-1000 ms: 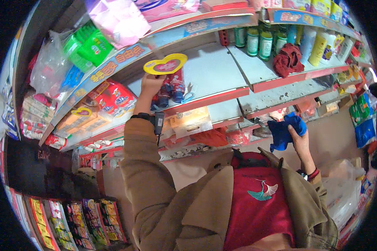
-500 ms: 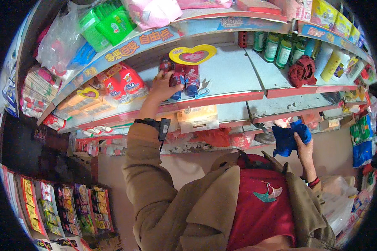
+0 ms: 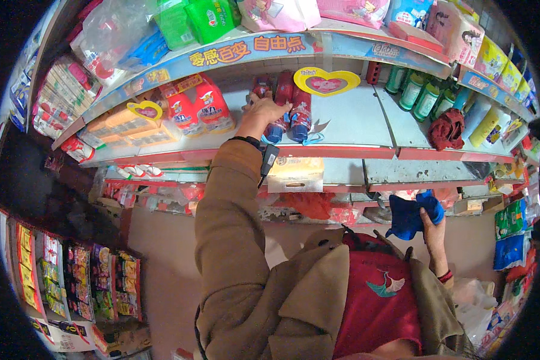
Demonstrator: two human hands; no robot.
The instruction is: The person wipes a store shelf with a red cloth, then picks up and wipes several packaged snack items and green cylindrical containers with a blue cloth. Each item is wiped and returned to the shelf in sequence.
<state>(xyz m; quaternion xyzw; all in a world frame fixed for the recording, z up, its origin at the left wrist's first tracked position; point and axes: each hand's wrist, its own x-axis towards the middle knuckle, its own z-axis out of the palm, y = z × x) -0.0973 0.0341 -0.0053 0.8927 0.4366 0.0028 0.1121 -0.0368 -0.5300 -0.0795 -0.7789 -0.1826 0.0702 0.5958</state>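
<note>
Containers (image 3: 300,118) point blue ends at shelf edge (image 3: 354,152), long axes near-parallel.

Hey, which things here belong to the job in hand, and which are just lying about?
In the work:
red-and-blue bottles, at the left hand
blue cloth, gripped in the right hand

Just about:
green bottles
crumpled dark red cloth
yellow bottle
red packs

Green, pale-labelled bottles (image 3: 426,98) stand near the white shelf's (image 3: 409,123) back edge; crumpled dark-red cloth (image 3: 446,129) lies toward its front.
</note>
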